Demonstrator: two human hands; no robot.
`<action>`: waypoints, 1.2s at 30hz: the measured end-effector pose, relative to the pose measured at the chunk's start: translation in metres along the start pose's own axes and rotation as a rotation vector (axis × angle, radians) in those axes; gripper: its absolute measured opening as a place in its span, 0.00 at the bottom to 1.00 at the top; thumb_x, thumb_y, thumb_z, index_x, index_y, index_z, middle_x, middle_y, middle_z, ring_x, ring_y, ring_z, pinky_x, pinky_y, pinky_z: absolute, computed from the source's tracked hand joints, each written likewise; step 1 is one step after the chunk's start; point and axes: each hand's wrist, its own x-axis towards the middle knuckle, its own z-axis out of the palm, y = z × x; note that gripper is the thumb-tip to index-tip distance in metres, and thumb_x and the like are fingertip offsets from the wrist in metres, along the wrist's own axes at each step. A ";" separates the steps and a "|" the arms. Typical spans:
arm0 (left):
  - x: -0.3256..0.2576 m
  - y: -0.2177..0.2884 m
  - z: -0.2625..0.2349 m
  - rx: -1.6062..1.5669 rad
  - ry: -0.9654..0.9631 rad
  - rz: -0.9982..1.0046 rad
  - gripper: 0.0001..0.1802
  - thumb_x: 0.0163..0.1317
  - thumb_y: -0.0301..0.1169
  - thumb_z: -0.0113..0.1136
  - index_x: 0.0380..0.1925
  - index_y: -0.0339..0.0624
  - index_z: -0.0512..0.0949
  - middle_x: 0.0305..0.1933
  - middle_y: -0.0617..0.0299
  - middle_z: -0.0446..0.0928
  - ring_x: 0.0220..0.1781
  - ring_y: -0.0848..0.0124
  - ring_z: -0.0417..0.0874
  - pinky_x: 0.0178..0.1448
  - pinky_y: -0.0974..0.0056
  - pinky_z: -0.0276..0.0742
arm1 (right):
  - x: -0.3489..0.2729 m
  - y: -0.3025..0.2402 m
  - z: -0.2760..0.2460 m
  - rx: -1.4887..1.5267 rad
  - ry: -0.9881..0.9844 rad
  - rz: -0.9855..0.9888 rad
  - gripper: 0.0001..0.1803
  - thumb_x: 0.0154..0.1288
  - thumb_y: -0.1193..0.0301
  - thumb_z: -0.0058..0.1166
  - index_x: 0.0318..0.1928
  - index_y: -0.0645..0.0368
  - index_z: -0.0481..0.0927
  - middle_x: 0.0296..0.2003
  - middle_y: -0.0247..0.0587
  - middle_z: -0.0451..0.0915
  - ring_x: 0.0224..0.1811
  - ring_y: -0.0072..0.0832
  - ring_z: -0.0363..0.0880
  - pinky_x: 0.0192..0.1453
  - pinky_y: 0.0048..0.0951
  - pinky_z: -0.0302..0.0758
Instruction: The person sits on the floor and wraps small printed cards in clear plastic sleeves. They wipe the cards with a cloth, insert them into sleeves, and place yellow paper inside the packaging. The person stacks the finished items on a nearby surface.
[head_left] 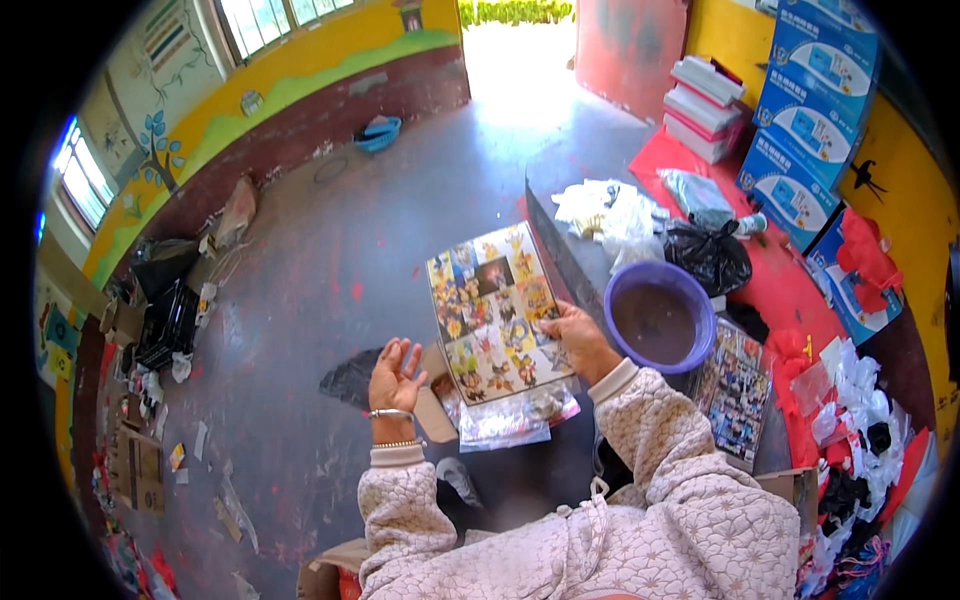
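My right hand [580, 338] grips the right edge of a flat sheet covered in small colourful pictures [492, 318], held up and slightly tilted in front of me. To the left of it, my left hand [397, 378] is raised, palm turned up, fingers apart, with nothing in it and not touching the sheet. Under the sheet, partly hidden, sits an open cardboard box [434, 413] with clear plastic packets [505, 432] at its near side. A second stack of picture sheets [734, 394] lies at my right.
A purple basin [660, 318] of dark contents stands at my right, near a black plastic bag [708, 252] and white bags [610, 212]. Blue cartons [810, 130] are piled by the right wall. Litter and a black crate [168, 322] line the left wall. A blue basket [378, 135] is farther off.
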 end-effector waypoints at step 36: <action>-0.021 0.029 -0.013 -0.520 -0.117 0.212 0.03 0.56 0.30 0.56 0.30 0.49 0.78 0.34 0.70 0.80 0.62 0.53 0.62 0.64 0.36 0.31 | -0.006 -0.002 0.002 -0.054 0.008 0.019 0.15 0.58 0.81 0.42 0.47 0.66 0.71 0.37 0.45 0.78 0.31 0.26 0.79 0.36 0.27 0.78</action>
